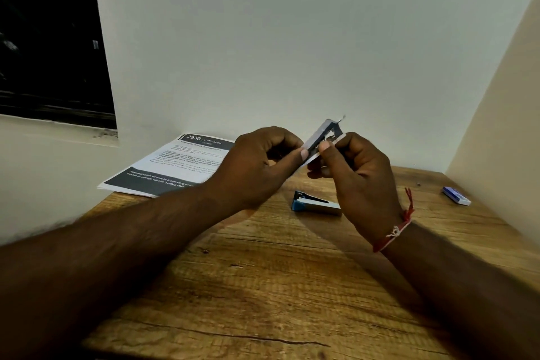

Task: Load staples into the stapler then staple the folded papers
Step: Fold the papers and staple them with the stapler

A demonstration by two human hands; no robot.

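Observation:
Both my hands are raised above the wooden table (pixel 263 286), holding a small flat grey-white staple tray (pixel 320 133) tilted up to the right. My left hand (pixel 257 166) grips its lower end with the thumb along the edge. My right hand (pixel 359 172) pinches its middle with thumb and fingertips, and something thin sticks out at its top end. Below my right hand, the blue and silver stapler (pixel 315 204) lies on the table, partly hidden by that hand. The printed, folded papers (pixel 175 166) lie at the back left, hanging over the table edge.
A small blue and white box (pixel 456 196) lies near the right wall. White walls close in behind and to the right of the table. A dark window is at the upper left. A red and white thread bracelet circles my right wrist.

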